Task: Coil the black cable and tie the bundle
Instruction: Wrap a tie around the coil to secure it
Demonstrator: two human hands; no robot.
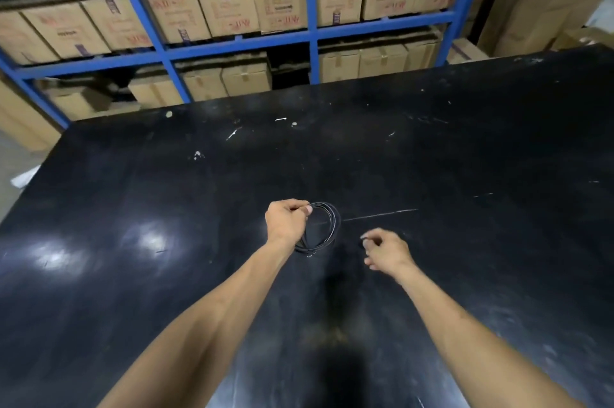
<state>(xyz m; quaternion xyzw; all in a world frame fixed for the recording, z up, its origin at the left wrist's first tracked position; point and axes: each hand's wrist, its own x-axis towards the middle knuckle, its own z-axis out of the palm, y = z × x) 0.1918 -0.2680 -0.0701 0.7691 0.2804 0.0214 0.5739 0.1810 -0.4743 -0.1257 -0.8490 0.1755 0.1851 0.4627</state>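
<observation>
A thin black cable [334, 224] hangs in a round coil of several loops above the black table. My left hand [286, 219] pinches the coil at its upper left between thumb and fingers. My right hand [387, 251] hovers to the right of the coil, apart from it, with thumb and forefinger pinched together; whether a dark cable end sits between them is too small to tell. The cable is hard to make out against the dark table.
The glossy black table [465, 158] carries small white scraps and scratches near its far edge. Behind it stands a blue metal rack [310, 28] full of cardboard boxes [226, 8]. More large boxes are stacked at the right [548, 2].
</observation>
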